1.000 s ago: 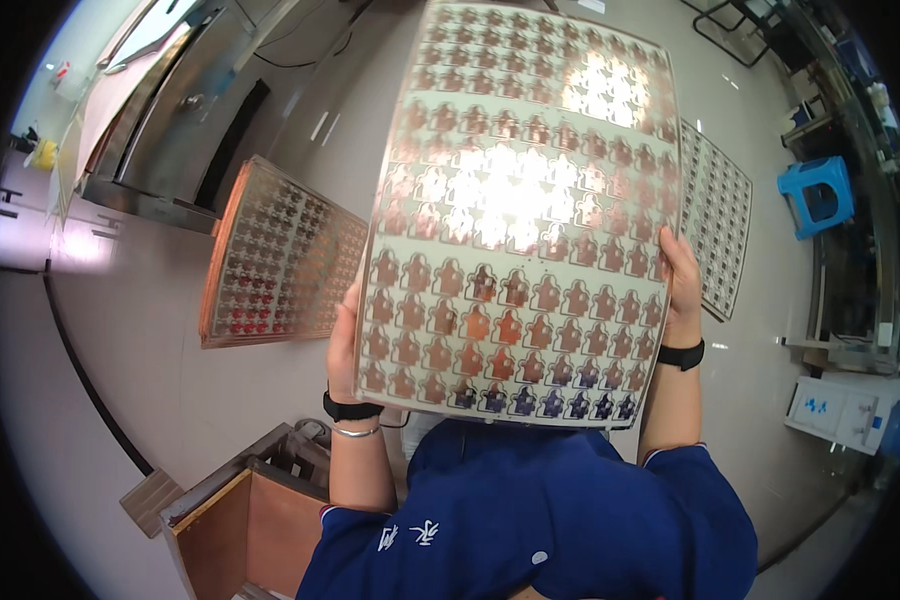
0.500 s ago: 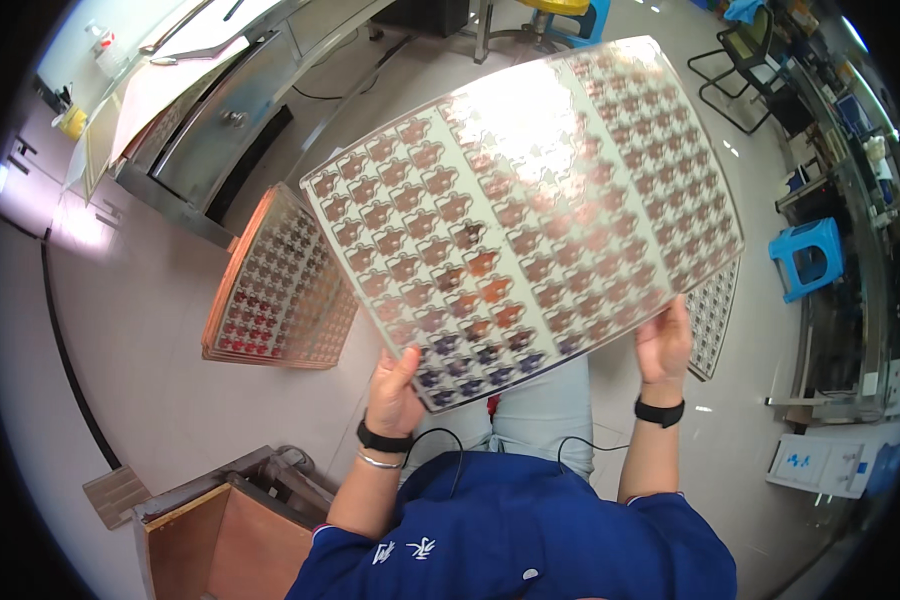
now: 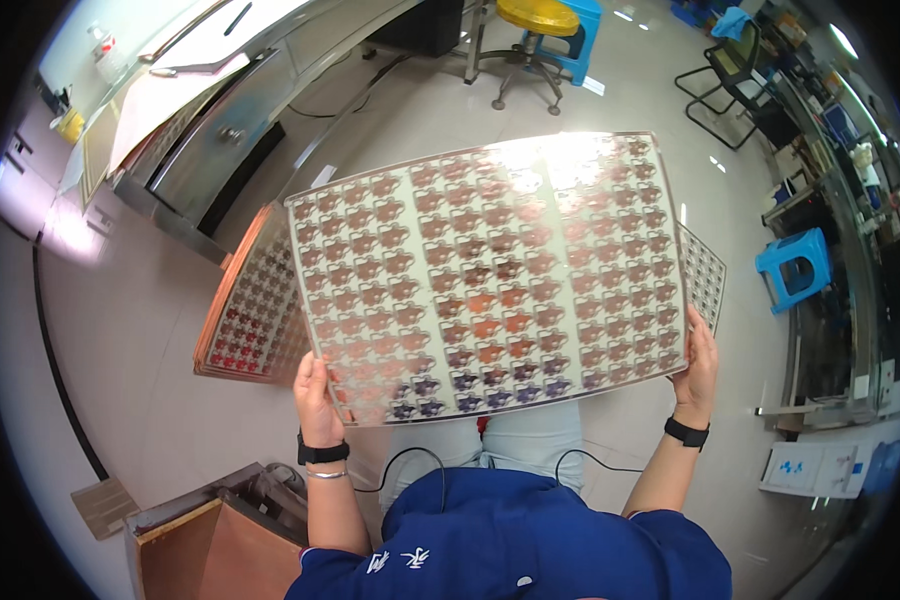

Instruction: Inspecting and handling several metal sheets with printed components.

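Both hands grip one large patterned metal sheet [image 3: 490, 275] by its near corners: left hand [image 3: 313, 395], right hand [image 3: 698, 362]. Sheet is held nearly flat above the floor [image 3: 150, 330], beside a sheet stack [image 3: 250, 310].

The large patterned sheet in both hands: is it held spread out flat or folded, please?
Spread flat: the left hand and right hand grip the sheet at opposite lower corners.

Left hand [image 3: 315, 395], right hand [image 3: 698, 365] raised, gripping, arms apart.

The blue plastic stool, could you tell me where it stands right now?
In the head view the blue plastic stool stands on the floor at the right, beyond the held patterned sheet.
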